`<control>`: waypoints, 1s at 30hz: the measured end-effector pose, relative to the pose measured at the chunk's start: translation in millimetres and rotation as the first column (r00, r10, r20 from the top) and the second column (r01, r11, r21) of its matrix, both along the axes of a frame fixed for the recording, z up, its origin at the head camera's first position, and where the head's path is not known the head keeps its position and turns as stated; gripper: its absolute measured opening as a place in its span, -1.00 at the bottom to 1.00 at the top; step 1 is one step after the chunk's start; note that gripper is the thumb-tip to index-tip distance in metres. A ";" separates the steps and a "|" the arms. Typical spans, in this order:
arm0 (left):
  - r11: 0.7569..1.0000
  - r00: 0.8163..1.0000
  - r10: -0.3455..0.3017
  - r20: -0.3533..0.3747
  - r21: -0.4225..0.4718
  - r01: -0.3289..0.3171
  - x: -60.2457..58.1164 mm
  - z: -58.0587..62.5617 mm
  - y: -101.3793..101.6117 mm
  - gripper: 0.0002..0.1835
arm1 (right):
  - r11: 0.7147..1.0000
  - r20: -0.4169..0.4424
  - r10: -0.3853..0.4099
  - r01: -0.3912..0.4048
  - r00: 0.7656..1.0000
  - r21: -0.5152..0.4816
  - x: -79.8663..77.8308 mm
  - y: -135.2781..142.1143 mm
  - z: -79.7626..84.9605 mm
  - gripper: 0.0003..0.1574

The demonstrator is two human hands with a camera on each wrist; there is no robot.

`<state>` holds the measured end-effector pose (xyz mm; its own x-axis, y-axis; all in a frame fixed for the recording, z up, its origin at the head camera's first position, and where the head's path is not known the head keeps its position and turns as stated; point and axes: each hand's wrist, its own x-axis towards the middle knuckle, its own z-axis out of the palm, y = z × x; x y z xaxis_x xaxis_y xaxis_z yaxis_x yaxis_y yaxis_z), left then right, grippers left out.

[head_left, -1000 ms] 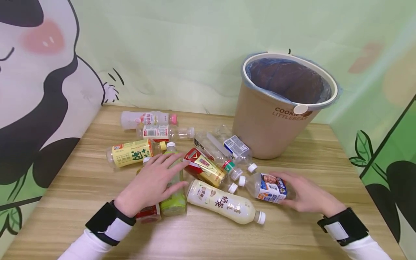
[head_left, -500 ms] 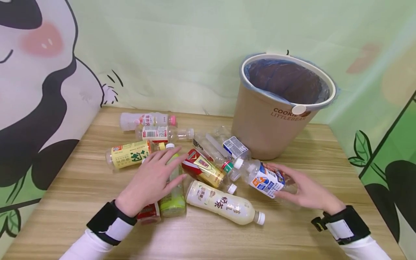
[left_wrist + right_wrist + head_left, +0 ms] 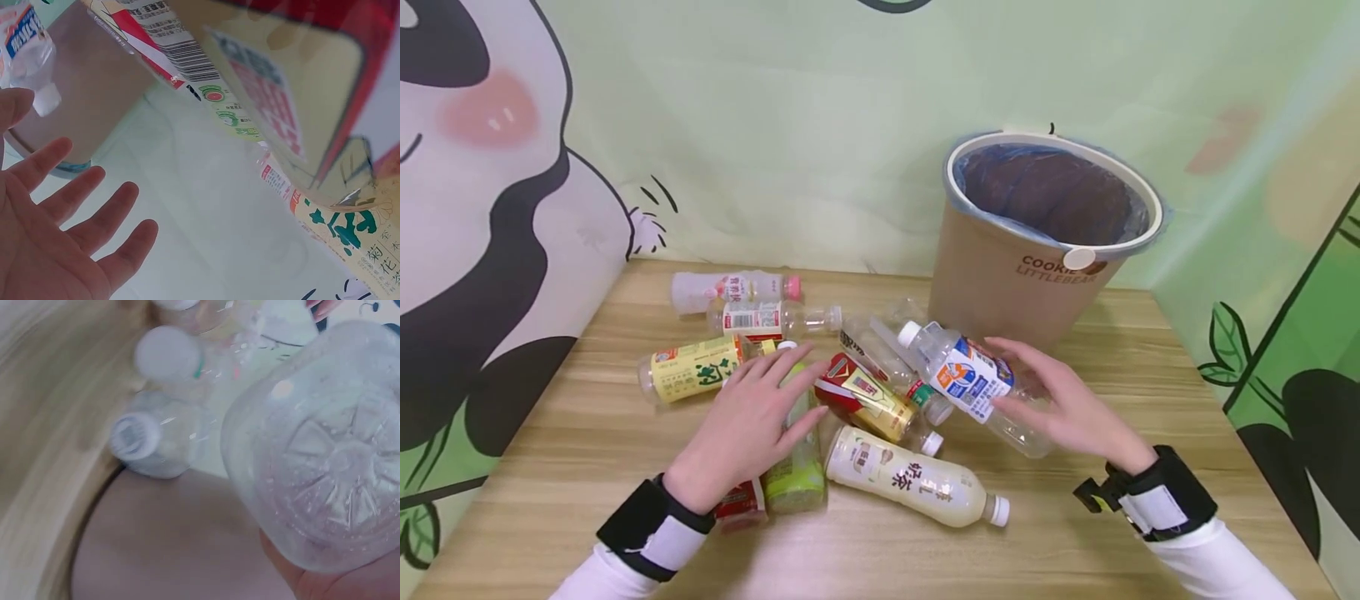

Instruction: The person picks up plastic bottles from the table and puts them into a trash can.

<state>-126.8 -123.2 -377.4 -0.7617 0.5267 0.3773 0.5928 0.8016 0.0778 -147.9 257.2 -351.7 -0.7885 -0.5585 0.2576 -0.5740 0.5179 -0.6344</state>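
Note:
My right hand (image 3: pixel 1067 408) grips a clear plastic bottle (image 3: pixel 973 379) with a white, blue and orange label. The bottle is tilted off the table, its white cap toward the upper left. Its ribbed base fills much of the right wrist view. My left hand (image 3: pixel 745 425) has its fingers spread and holds nothing, as the left wrist view shows. It is over a green-labelled bottle (image 3: pixel 797 479) and a red-labelled bottle (image 3: pixel 741 504), partly hiding both. Beside it lies a red and gold bottle (image 3: pixel 865 396); a cream milk-tea bottle (image 3: pixel 910 479) lies nearer the front.
A beige bin (image 3: pixel 1000 275) with a blue liner stands at the back right, behind the held bottle. Further bottles lie at the left and back: a yellow-labelled one (image 3: pixel 692 371), a clear one (image 3: pixel 752 321) and a pink-capped one (image 3: pixel 730 292). Green fabric walls enclose the table.
My right hand has lifted the clear bottle off the table and moved it left and toward the back, its cap end swinging up. My left hand stays nearly in place.

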 end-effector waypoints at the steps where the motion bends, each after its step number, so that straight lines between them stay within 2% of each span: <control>1: 1.000 1.000 0.003 -0.001 0.001 -0.003 -0.1 0.0 0.3 -0.39 | 1.000 -0.005 -0.006 0.006 1.000 -0.009 -0.7 -3.0 2.3 -0.17; 6: 1.000 1.000 0.018 -0.006 0.006 -0.018 -0.9 0.1 1.7 -0.39 | 0.996 -0.091 -0.085 0.085 0.992 -0.001 -3.9 -17.0 19.3 -0.21; 10: 1.000 1.000 0.016 -0.019 0.018 -0.016 -2.1 -0.5 2.1 -0.41 | 0.989 -0.153 -0.145 0.149 0.977 0.014 -8.3 -24.9 42.6 -0.24; 13: 1.000 0.999 0.016 -0.031 0.027 -0.015 -3.2 -0.6 2.2 -0.42 | 0.984 -0.108 -0.178 0.177 0.978 -0.022 -13.2 -28.9 67.5 -0.29; 16: 0.999 0.999 0.015 -0.038 0.030 -0.014 -4.0 -0.2 2.4 -0.42 | 0.977 -0.020 -0.195 0.192 0.981 -0.093 -19.1 -32.2 94.0 -0.34; 19: 0.999 0.999 0.015 -0.040 0.033 -0.013 -4.2 0.1 1.9 -0.42 | 0.961 0.028 -0.219 0.220 0.975 -0.165 -25.8 -36.7 116.5 -0.40; 25: 0.999 0.999 0.014 -0.038 0.041 -0.012 -5.0 0.6 1.5 -0.43 | 0.896 0.094 -0.332 0.345 0.938 -0.278 -39.9 -44.6 147.7 -0.45; 27: 0.999 0.999 0.014 -0.038 0.044 -0.012 -5.4 0.3 1.4 -0.43 | 0.863 0.140 -0.348 0.375 0.927 -0.338 -46.4 -45.1 154.9 -0.43; 30: 0.999 0.999 0.017 -0.038 0.046 -0.015 -5.3 0.3 1.3 -0.44 | 0.792 0.220 -0.349 0.413 0.911 -0.450 -58.2 -44.3 162.2 -0.42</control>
